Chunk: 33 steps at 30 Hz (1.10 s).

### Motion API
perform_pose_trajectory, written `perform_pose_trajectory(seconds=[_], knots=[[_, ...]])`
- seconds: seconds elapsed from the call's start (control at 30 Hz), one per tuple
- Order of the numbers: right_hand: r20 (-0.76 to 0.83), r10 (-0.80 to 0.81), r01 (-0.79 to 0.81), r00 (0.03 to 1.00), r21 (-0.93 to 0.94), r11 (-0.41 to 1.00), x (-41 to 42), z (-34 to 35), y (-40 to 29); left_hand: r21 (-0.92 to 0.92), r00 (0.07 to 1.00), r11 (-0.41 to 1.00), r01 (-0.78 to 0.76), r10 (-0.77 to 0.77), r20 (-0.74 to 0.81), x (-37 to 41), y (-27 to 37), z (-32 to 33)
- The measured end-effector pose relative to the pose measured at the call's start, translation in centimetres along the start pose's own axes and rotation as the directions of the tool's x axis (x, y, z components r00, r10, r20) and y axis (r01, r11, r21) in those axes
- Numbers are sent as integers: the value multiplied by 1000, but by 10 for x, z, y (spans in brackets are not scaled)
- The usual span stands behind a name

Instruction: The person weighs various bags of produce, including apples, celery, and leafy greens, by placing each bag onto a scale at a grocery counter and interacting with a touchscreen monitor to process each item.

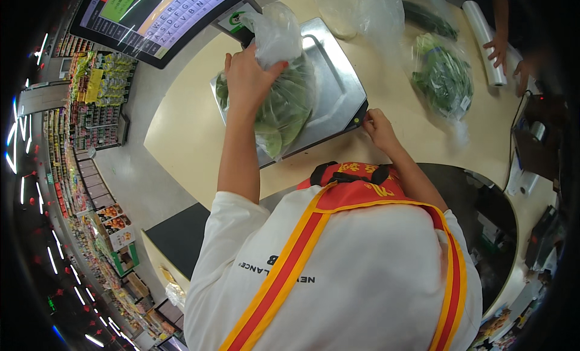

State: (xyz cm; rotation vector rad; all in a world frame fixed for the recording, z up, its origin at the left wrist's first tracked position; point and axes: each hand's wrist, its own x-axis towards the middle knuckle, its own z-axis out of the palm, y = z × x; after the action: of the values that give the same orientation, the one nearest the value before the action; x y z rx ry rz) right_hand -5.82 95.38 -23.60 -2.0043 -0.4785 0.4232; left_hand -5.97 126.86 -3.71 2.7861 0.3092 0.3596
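Observation:
A clear plastic bag of green leafy vegetables (285, 108) rests on the metal plate of a weighing scale (337, 86). My left hand (249, 77) grips this bag near its gathered neck, thumb on the near side and some fingers hidden behind the plastic. The bag's loose top (276, 31) stands up above that hand. At the scale's near right corner, my right hand (379, 128) has its curled fingertips against the dark edge. Whether those fingers pinch anything is hidden.
Another bagged bunch of greens (444, 77) lies right on the counter (181, 120). Behind it are a dark green vegetable in a bag (428, 18) and pale bagged goods (362, 11). Another person's hand (498, 52) touches a plastic roll (485, 43). A touchscreen (158, 20) overhangs the far left.

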Motion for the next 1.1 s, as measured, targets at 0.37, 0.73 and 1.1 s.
perform_pose_trajectory(seconds=[0.37, 0.73, 1.1], knots=[[115, -556, 554, 823, 50, 831, 32, -42, -181, -949, 943, 261, 178, -322, 88, -28, 20, -27], [172, -667, 683, 725, -54, 728, 2, -115, -237, -554, 773, 606, -571, 624, -115, -69, 114, -58], [72, -569, 544, 819, -412, 731, -80, -251, -161, -617, 932, 698, -362, 281, -228, 77, 151, 2]])
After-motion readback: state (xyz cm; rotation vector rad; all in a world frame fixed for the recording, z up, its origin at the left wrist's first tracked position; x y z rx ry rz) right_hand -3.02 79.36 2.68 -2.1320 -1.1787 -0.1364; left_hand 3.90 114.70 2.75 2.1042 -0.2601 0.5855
